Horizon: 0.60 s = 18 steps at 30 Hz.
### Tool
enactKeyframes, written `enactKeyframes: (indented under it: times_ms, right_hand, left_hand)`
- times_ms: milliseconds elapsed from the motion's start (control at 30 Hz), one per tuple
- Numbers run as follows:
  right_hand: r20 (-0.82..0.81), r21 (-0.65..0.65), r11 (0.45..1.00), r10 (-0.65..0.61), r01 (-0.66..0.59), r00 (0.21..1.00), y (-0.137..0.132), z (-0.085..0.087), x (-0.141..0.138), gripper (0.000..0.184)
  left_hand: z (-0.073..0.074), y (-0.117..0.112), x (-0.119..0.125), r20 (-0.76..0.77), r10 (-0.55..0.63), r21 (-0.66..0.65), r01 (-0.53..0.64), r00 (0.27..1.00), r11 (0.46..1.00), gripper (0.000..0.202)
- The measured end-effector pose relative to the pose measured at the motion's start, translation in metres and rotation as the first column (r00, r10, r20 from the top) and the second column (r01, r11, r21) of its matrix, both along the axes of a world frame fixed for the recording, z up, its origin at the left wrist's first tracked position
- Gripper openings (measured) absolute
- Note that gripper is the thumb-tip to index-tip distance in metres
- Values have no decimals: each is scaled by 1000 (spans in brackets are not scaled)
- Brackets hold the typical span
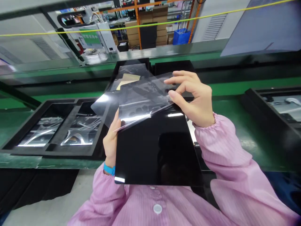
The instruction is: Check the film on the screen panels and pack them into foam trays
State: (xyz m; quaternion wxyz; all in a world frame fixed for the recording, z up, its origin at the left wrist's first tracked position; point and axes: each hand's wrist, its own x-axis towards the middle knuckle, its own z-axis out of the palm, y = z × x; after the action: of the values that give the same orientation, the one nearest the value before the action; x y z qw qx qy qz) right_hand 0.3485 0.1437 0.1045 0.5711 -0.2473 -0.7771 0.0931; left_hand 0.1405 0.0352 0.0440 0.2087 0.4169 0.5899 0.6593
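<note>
A flat glossy black panel (145, 153) is held up in front of my chest. Along its left edge my left hand (111, 141) grips it, with the fingers partly hidden behind the panel and the film. A clear plastic film (141, 106) stretches over the panel's upper part and sticks out past its left side. My right hand (192, 94) pinches the film's upper right corner between thumb and fingers, above the panel's top edge. Lower down, the panel's dark face is uncovered and reflects light.
A black foam tray (49, 147) with film-wrapped panels lies left on the green bench (237, 125). Another black tray (256, 106) stands at right. Behind my hands sits a dark box (115, 73) with a yellowish piece (128, 79) on it. A yellow cord (150, 24) crosses above.
</note>
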Motion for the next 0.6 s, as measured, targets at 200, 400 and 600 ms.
enactKeyframes:
  times_ms: [200,400,600]
  right_hand:
    - [-65,-70,995,70,-75,995,1,-4,0,24]
    - [-122,-148,981,107,-125,987,0,-9,4,21]
    - [-230,-304,946,43,-114,972,-1,-17,17,20]
  left_hand:
    - [0,-2,0,-54,72,-38,-74,996,997,40]
    - [6,3,8,8,-48,53,48,999,997,29]
    - [21,12,29,272,-330,33,334,904,942,49]
